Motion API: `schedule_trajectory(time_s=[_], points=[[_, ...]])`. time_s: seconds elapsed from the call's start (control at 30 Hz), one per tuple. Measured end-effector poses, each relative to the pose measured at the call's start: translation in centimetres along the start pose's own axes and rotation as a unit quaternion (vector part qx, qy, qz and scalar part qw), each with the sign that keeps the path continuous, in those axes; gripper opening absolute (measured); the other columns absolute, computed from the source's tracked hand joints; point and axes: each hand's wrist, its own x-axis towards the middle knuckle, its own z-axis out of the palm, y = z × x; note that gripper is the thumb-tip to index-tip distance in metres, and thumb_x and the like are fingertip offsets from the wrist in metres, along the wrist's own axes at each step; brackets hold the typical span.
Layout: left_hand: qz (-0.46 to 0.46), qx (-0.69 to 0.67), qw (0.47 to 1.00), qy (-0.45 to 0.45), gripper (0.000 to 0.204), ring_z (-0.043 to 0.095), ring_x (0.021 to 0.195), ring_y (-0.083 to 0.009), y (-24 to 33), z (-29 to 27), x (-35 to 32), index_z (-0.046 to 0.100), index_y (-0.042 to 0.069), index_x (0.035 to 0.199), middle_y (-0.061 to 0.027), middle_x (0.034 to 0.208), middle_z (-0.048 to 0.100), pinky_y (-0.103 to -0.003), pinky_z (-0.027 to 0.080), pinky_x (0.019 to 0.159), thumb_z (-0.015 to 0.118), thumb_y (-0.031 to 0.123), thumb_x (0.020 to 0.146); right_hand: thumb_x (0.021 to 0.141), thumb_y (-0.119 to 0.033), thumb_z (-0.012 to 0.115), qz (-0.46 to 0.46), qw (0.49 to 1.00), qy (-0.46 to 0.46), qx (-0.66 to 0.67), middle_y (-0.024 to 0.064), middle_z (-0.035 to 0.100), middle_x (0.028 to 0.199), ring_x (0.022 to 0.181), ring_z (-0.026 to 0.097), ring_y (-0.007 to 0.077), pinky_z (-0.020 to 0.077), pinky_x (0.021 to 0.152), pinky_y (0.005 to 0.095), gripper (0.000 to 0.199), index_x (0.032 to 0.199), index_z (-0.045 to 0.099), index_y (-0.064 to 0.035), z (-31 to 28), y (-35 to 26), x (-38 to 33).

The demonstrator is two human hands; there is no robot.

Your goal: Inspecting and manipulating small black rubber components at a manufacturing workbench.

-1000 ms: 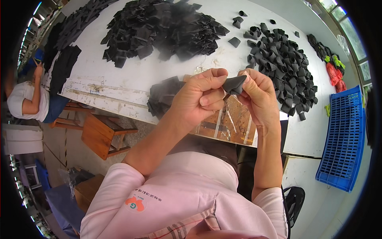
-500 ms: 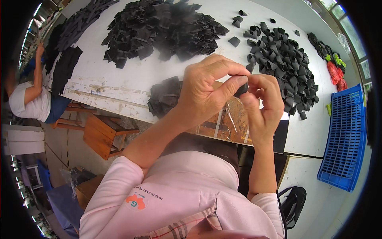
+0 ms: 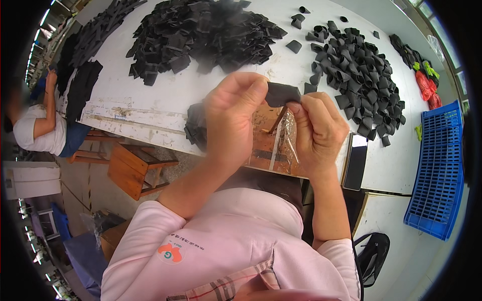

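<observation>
Between my hands, above the table's near edge, a small black fabric piece (image 3: 282, 94) is held stretched out. My left hand (image 3: 236, 113) pinches its left end between thumb and fingers. The thumb and fingers of my right hand (image 3: 319, 128) grip its right end. Just left of my left hand lies a small stack of black fabric pieces (image 3: 196, 126), partly hidden by that hand. Beyond my right hand spreads a heap of curled, tube-like black pieces (image 3: 356, 75). A larger heap of flat black pieces (image 3: 201, 37) lies at the far middle.
The white table (image 3: 150, 103) has a worn near edge and a brown board (image 3: 266, 148) under my hands. A dark phone-like slab (image 3: 355, 163) lies at the right, near a blue plastic crate (image 3: 436, 170). A wooden stool (image 3: 131, 168) and another person (image 3: 42, 125) are at left.
My hands have moved apart, the left one leftward, and the black fabric piece now shows lengthwise between them. The dark slab at right has come into fuller view.
</observation>
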Motion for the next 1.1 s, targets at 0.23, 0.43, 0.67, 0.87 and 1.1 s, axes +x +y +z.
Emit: schedule_trajectory(time_s=[0.23,0.43,0.67,0.87,1.1], points=[[0.026,0.039,0.997,-0.056,0.009,0.051,0.073,-0.0083,0.2,-1.0,-0.4,0.056,-0.001,0.087,-0.0039,0.08,0.056,-0.021,0.04,0.071,0.051,0.006,0.084,0.071,-0.005,0.064,0.09,0.993,-0.025,0.074,0.0048,0.05,0.058,0.047,0.048,0.0131,0.036,0.042,0.0248,0.005,0.072,0.06,-0.0012,-0.5,-0.2,0.1],[0.039,0.063,0.997,-0.027,0.005,0.047,0.067,-0.0036,0.0,-0.5,-0.5,0.055,0.0,0.082,0.0008,0.074,0.054,-0.016,0.037,0.062,0.054,0.005,0.082,0.071,-0.003,0.063,0.059,0.996,-0.031,0.057,0.0042,0.049,0.057,0.046,0.048,0.0133,0.0358,0.041,0.025,0.005,0.071,0.059,-0.0009,-0.6,-0.5,0.2],[0.06,0.104,0.992,-0.021,0.005,0.046,0.065,-0.0032,-0.5,-1.1,-0.3,0.055,0.0,0.082,0.0018,0.071,0.054,-0.016,0.037,0.059,0.055,0.005,0.082,0.075,-0.006,0.061,0.041,0.996,-0.078,-0.024,0.0028,0.05,0.06,0.05,0.047,0.0125,0.0355,0.044,0.0252,0.004,0.073,0.059,-0.0034,-1.0,-0.5,0.5],[0.064,0.519,0.852,-0.006,0.015,0.049,0.065,-0.0056,-3.2,-6.3,0.5,0.055,-0.002,0.086,-0.0029,0.076,0.057,-0.018,0.039,0.067,0.059,0.01,0.077,0.088,-0.027,0.047,0.343,0.861,0.14,0.35,0.0009,0.056,0.069,0.053,0.041,0.0057,0.0346,0.05,0.019,0.033,0.092,0.059,0.0037,-4.0,3.0,2.6],[0.107,0.801,0.585,-0.07,0.02,0.05,0.081,-0.029,-7.3,-10.2,0.4,0.052,-0.001,0.08,-0.0127,0.082,0.05,-0.035,0.044,0.066,0.063,0.013,0.07,0.087,-0.022,0.049,0.488,0.789,-0.031,0.372,0.0007,0.053,0.06,0.051,0.044,0.0055,0.035,0.045,0.018,0.026,0.08,0.061,0.0006,-0.7,2.0,-6.5]])
